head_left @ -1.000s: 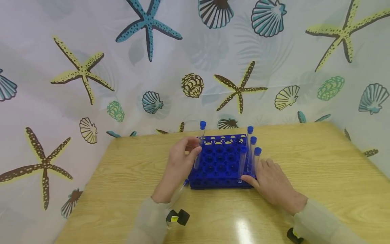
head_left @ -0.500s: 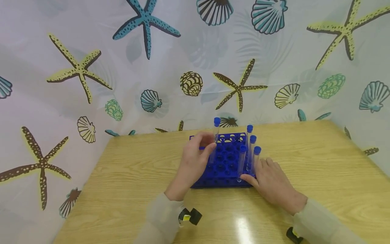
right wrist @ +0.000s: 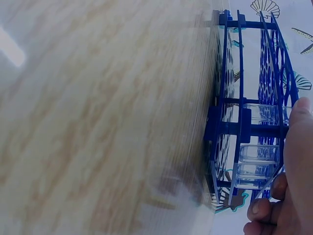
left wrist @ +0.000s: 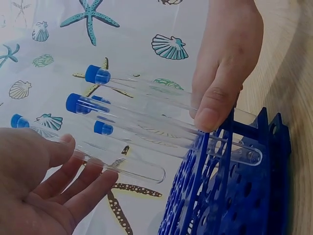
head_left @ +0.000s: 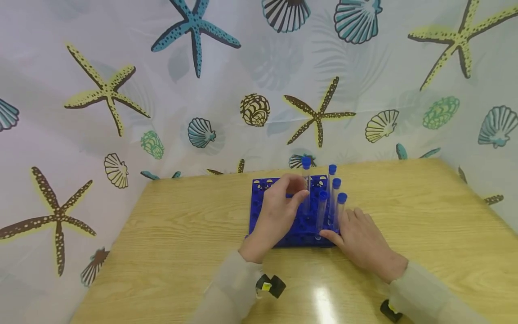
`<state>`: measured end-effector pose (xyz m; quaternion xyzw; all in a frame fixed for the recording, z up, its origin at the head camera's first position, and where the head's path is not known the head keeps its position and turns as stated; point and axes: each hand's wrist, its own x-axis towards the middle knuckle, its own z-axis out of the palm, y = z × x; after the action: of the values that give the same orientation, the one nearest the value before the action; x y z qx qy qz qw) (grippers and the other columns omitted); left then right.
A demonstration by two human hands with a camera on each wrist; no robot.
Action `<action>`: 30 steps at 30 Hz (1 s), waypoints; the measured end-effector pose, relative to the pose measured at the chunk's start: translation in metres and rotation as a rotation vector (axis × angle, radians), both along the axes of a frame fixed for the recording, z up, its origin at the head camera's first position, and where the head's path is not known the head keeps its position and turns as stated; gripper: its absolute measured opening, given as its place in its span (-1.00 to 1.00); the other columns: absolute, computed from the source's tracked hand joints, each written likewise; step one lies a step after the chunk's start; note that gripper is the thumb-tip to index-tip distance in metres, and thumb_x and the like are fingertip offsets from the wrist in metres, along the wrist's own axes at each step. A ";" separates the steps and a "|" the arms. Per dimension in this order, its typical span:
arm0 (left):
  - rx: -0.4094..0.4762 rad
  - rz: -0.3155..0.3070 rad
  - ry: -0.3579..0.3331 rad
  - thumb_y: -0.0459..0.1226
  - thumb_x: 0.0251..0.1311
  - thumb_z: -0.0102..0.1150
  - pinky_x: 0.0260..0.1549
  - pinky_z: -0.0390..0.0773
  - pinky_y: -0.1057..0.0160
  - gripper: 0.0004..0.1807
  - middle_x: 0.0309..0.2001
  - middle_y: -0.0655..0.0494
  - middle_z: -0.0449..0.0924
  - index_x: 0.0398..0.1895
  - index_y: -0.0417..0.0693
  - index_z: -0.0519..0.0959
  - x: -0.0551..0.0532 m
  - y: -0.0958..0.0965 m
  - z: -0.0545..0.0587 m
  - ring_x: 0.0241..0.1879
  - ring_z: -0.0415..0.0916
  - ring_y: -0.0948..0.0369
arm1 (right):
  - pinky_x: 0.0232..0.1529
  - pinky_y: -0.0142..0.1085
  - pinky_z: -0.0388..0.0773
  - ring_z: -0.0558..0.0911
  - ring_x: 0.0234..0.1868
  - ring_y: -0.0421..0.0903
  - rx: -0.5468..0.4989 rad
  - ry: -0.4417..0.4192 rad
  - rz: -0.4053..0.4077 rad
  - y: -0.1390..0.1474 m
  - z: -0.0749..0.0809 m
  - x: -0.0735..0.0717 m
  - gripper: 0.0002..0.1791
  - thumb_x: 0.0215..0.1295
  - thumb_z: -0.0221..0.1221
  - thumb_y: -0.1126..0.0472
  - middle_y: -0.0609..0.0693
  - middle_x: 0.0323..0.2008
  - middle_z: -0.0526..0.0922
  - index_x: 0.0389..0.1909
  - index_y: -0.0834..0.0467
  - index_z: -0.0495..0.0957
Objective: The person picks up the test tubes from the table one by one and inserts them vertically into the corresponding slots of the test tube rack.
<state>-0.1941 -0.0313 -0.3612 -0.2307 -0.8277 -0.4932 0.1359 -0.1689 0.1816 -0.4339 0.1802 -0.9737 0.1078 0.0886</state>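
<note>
My left hand (head_left: 279, 211) pinches a clear test tube (head_left: 306, 173) with a blue cap between thumb and fingers. In the head view this tube hangs upright over the blue test tube rack (head_left: 255, 202); the left wrist view shows its rounded bottom (left wrist: 159, 174) free of the rack. Several more blue-capped test tubes (head_left: 322, 211) stand in the rack's right end. There my right hand (head_left: 360, 238) grips the rack's corner, its thumb (right wrist: 302, 110) along the front and its fingers (right wrist: 279, 186) curled at the side. My left hand hides part of the rack's middle.
The rack stands on a wood-grain table (head_left: 174, 234). At its front left corner a small blue tip (head_left: 247, 236) shows beside my left forearm. Behind the table hangs a cloth (head_left: 226, 81) printed with shells and starfish.
My left hand has carried its test tube rightward across the rack, from the left edge toward the standing tubes. My right hand has stayed in place on the rack.
</note>
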 end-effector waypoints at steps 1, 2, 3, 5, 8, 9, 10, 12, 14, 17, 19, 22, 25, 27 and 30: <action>-0.005 -0.002 0.008 -0.21 0.37 0.13 -0.13 0.63 0.41 -0.79 -0.12 0.10 0.64 -0.01 -0.05 0.51 0.000 0.002 -0.001 -0.09 0.62 0.25 | -0.24 -0.20 0.24 0.34 -0.27 -0.03 0.003 -0.001 -0.001 0.000 0.000 0.000 -0.14 0.42 -0.06 -0.34 0.08 -0.17 0.57 0.33 0.35 0.26; -0.009 -0.003 0.015 -0.21 0.36 0.14 -0.13 0.63 0.41 -0.80 -0.13 0.10 0.64 -0.02 -0.05 0.51 -0.001 0.005 -0.002 -0.10 0.62 0.25 | -0.24 -0.20 0.25 0.34 -0.27 -0.03 0.004 -0.002 -0.001 0.000 0.000 0.001 -0.14 0.43 -0.06 -0.34 0.09 -0.16 0.58 0.34 0.35 0.26; -0.011 -0.001 0.015 -0.21 0.36 0.14 -0.13 0.63 0.42 -0.80 -0.14 0.10 0.64 -0.02 -0.05 0.51 -0.001 0.007 -0.003 -0.10 0.62 0.25 | -0.23 -0.19 0.27 0.35 -0.26 -0.03 0.006 -0.001 0.000 0.001 0.000 0.001 -0.15 0.43 -0.06 -0.34 0.09 -0.16 0.58 0.34 0.35 0.26; -0.012 0.001 0.014 -0.21 0.36 0.14 -0.12 0.62 0.42 -0.81 -0.15 0.11 0.65 -0.03 -0.04 0.51 -0.002 0.010 -0.004 -0.10 0.62 0.26 | -0.22 -0.18 0.28 0.36 -0.26 -0.02 0.002 0.005 0.003 0.001 -0.001 0.001 -0.16 0.43 -0.05 -0.33 0.09 -0.16 0.58 0.32 0.35 0.26; -0.013 0.009 0.009 -0.22 0.35 0.15 -0.11 0.61 0.43 -0.81 -0.15 0.13 0.65 -0.02 -0.03 0.51 -0.002 0.013 -0.007 -0.10 0.63 0.27 | -0.23 -0.19 0.27 0.35 -0.26 -0.03 -0.003 0.013 0.009 0.000 -0.002 0.001 -0.17 0.43 -0.04 -0.32 0.10 -0.15 0.59 0.33 0.34 0.26; -0.010 0.008 0.006 -0.22 0.35 0.15 -0.10 0.61 0.43 -0.81 -0.14 0.14 0.65 -0.02 -0.03 0.51 -0.002 0.014 -0.008 -0.09 0.63 0.28 | -0.24 -0.19 0.27 0.35 -0.27 -0.03 -0.002 0.016 0.009 0.000 -0.002 0.001 -0.17 0.43 -0.04 -0.33 0.10 -0.14 0.59 0.32 0.34 0.26; -0.010 0.008 0.005 -0.23 0.36 0.14 -0.10 0.61 0.43 -0.81 -0.14 0.14 0.66 -0.02 -0.03 0.51 -0.003 0.014 -0.009 -0.09 0.62 0.28 | -0.24 -0.20 0.26 0.34 -0.27 -0.03 -0.002 0.017 0.008 0.000 -0.002 0.001 -0.17 0.43 -0.04 -0.33 0.10 -0.14 0.59 0.32 0.34 0.26; -0.011 0.006 0.005 -0.22 0.36 0.14 -0.11 0.61 0.43 -0.81 -0.14 0.14 0.66 -0.02 -0.03 0.51 -0.003 0.015 -0.011 -0.10 0.62 0.29 | -0.24 -0.20 0.25 0.34 -0.27 -0.03 -0.002 0.017 0.006 0.000 -0.002 0.001 -0.16 0.43 -0.05 -0.33 0.11 -0.13 0.59 0.34 0.34 0.25; -0.015 0.008 0.002 -0.22 0.36 0.14 -0.13 0.61 0.43 -0.81 -0.15 0.14 0.66 -0.02 -0.02 0.51 -0.004 0.016 -0.012 -0.11 0.63 0.29 | -0.24 -0.20 0.26 0.35 -0.27 -0.03 0.000 0.018 0.005 0.000 -0.002 0.001 -0.15 0.43 -0.05 -0.33 0.12 -0.12 0.60 0.34 0.35 0.25; -0.022 0.015 -0.006 -0.23 0.36 0.14 -0.14 0.61 0.44 -0.82 -0.16 0.15 0.66 -0.02 -0.01 0.51 -0.004 0.017 -0.014 -0.12 0.62 0.30 | -0.24 -0.19 0.27 0.35 -0.27 -0.02 0.003 0.021 0.005 0.000 -0.002 0.001 -0.15 0.43 -0.05 -0.33 0.13 -0.14 0.60 0.32 0.36 0.27; -0.025 0.014 -0.007 -0.23 0.36 0.14 -0.13 0.61 0.44 -0.82 -0.15 0.15 0.66 -0.03 -0.01 0.51 -0.005 0.018 -0.016 -0.13 0.63 0.31 | -0.24 -0.19 0.27 0.35 -0.27 -0.02 0.005 0.025 0.003 0.000 -0.002 0.001 -0.16 0.43 -0.05 -0.33 0.12 -0.16 0.59 0.30 0.37 0.28; -0.033 0.010 -0.010 -0.25 0.36 0.15 -0.13 0.61 0.46 -0.82 -0.15 0.14 0.66 -0.03 -0.03 0.51 -0.006 0.020 -0.018 -0.13 0.62 0.30 | -0.25 -0.19 0.26 0.35 -0.28 -0.03 0.003 0.030 0.002 0.000 -0.001 0.001 -0.17 0.42 -0.04 -0.32 0.11 -0.18 0.59 0.29 0.36 0.29; -0.047 0.009 -0.021 -0.25 0.35 0.15 -0.14 0.60 0.47 -0.83 -0.14 0.13 0.67 -0.04 -0.03 0.51 -0.007 0.022 -0.020 -0.14 0.62 0.30 | -0.24 -0.20 0.26 0.35 -0.27 -0.03 -0.002 0.030 0.004 -0.001 -0.002 0.001 -0.17 0.42 -0.04 -0.32 0.10 -0.16 0.59 0.30 0.35 0.28; -0.052 0.009 -0.036 -0.25 0.35 0.15 -0.14 0.59 0.48 -0.83 -0.14 0.13 0.67 -0.05 -0.03 0.51 -0.007 0.023 -0.022 -0.14 0.62 0.30 | -0.24 -0.20 0.27 0.35 -0.27 -0.03 -0.003 0.027 0.005 -0.001 -0.002 0.001 -0.17 0.43 -0.04 -0.32 0.11 -0.14 0.59 0.32 0.35 0.26; -0.056 0.008 -0.057 -0.25 0.35 0.14 -0.12 0.59 0.49 -0.83 -0.13 0.13 0.67 -0.04 -0.03 0.51 -0.008 0.024 -0.025 -0.12 0.62 0.31 | -0.23 -0.21 0.26 0.35 -0.26 -0.03 0.001 0.019 0.002 -0.001 -0.001 0.001 -0.15 0.43 -0.05 -0.33 0.12 -0.10 0.60 0.36 0.34 0.23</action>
<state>-0.2016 -0.0072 -0.3859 -0.2172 -0.8456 -0.4757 0.1077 -0.1680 0.1808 -0.4352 0.1820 -0.9727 0.1059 0.0977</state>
